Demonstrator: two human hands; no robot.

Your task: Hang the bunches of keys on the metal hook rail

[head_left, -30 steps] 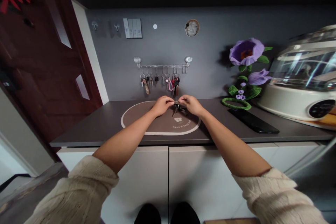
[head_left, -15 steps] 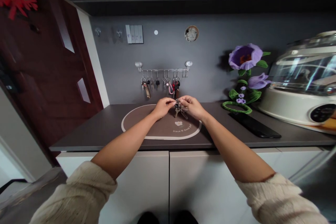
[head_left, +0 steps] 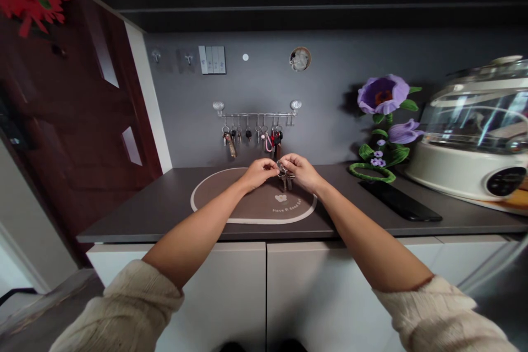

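Observation:
Over the brown oval mat (head_left: 223, 198), my two hands meet at a bunch of keys (head_left: 285, 181) on a metal ring. My left hand (head_left: 262, 173) pinches the bunch near its ring from the left side. From the right, my right hand (head_left: 301, 171) grips the same ring between thumb and fingers. Several keys dangle below the fingertips, above the mat. Exactly which part each fingertip presses is too small to tell. Just behind my hands, a hook rail (head_left: 258, 115) on the grey wall carries several other hanging keys and key fobs.
To the right, a black phone (head_left: 400, 201) lies on the dark counter (head_left: 144, 203), near a purple flower decoration (head_left: 383, 96). A cream appliance with a clear dome (head_left: 457, 165) stands at the far right. A dark red door (head_left: 78, 121) is at left.
My left hand has moved slightly right, closer to my right hand, and its fingers now overlap the key bunch. The keys hang more steeply. The view has tilted up a little.

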